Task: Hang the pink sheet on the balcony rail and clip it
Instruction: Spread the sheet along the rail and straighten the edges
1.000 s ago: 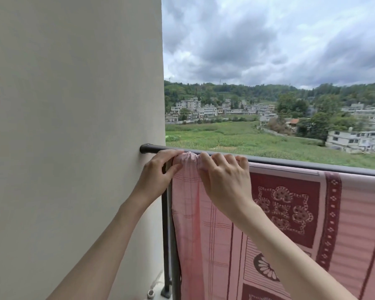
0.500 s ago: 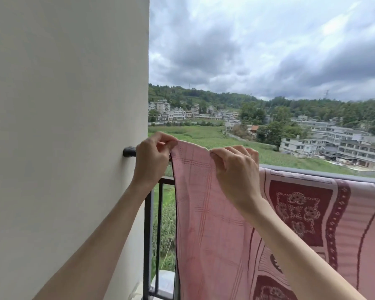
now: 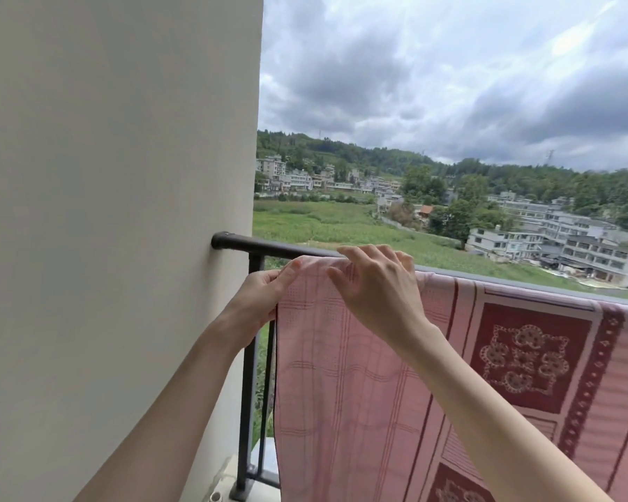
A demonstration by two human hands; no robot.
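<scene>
The pink sheet [image 3: 359,385], checked at its left end and patterned with dark red squares further right, hangs over the dark balcony rail [image 3: 254,245]. My left hand [image 3: 260,302] pinches the sheet's left edge just below the rail, beside the upright post. My right hand [image 3: 377,288] lies on top of the sheet at the rail, fingers curled over the fold. No clip is visible.
A pale wall [image 3: 116,211] stands close on the left, where the rail ends. A dark upright post [image 3: 247,375] and thin bars run down to the balcony floor. Beyond the rail are fields, buildings and a cloudy sky.
The sheet's left corner, lifted above the rail half a second ago, is now laid down over it. Both hands have come down with it and the rail's left end is uncovered.
</scene>
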